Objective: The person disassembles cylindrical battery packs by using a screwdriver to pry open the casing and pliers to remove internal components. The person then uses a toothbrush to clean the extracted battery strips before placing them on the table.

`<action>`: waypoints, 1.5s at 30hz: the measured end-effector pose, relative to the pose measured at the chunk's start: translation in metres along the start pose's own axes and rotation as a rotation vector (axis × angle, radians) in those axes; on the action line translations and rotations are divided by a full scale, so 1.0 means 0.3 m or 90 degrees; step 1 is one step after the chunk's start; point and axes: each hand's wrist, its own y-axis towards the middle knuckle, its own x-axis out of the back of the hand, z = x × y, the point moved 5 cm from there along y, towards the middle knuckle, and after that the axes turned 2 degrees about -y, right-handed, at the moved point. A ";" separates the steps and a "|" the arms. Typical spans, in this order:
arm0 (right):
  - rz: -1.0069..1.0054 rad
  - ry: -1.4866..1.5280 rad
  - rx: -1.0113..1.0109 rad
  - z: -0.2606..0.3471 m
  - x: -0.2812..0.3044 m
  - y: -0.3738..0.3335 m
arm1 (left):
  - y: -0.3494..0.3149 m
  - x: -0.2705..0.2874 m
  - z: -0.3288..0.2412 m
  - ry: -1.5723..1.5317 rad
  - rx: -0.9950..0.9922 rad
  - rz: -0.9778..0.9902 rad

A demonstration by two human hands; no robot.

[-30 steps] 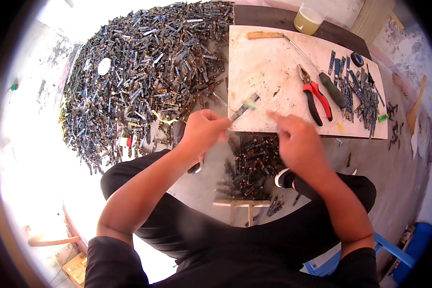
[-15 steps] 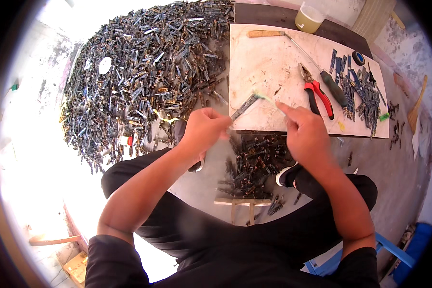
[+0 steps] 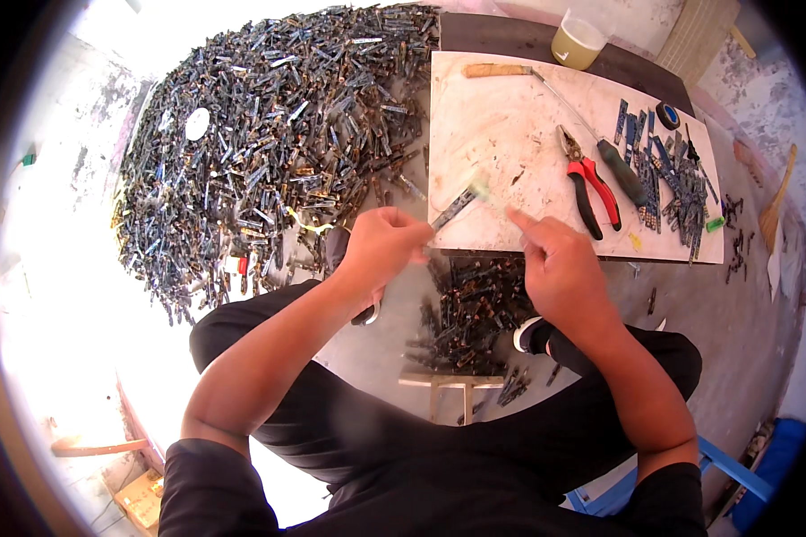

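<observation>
Between the pinched fingers of my left hand (image 3: 387, 243) is a narrow dark flat strip (image 3: 454, 209), slanting up and right over the near left corner of a pale board (image 3: 528, 143). Its far end carries a blurred, pale greenish tuft. My right hand (image 3: 564, 268) is at the board's near edge, apart from the strip. Its index finger points toward the tuft while the other fingers curl in; whether they hold something is hidden. Beyond it lie red-and-black pliers (image 3: 604, 192) and a dark-green-handled screwdriver (image 3: 622, 173). A wooden-handled tool (image 3: 497, 70) rests at the board's far left.
Dark strips (image 3: 685, 201) lie beside a tape roll (image 3: 668, 114) on the board's right. A cup of yellowish liquid (image 3: 578, 43) stands behind. A large heap of dark pieces (image 3: 269, 134) covers the left floor; a smaller heap (image 3: 479, 313) lies between my feet, near a wooden frame (image 3: 452, 381).
My right hand has drawn slightly left and down. The pale strand that stretched from the strip's end toward my right fingertip now shows as a short tuft. My left hand stays nearly still.
</observation>
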 end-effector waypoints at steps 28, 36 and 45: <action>0.087 0.047 0.070 0.060 -0.066 -0.065 | -0.035 0.025 -0.026 -0.022 -0.001 0.078; 0.045 0.033 0.026 0.038 -0.034 -0.036 | -0.029 0.017 -0.021 -0.016 -0.014 0.053; 0.075 0.063 0.063 0.046 -0.057 -0.048 | -0.013 0.004 -0.022 0.058 -0.036 0.023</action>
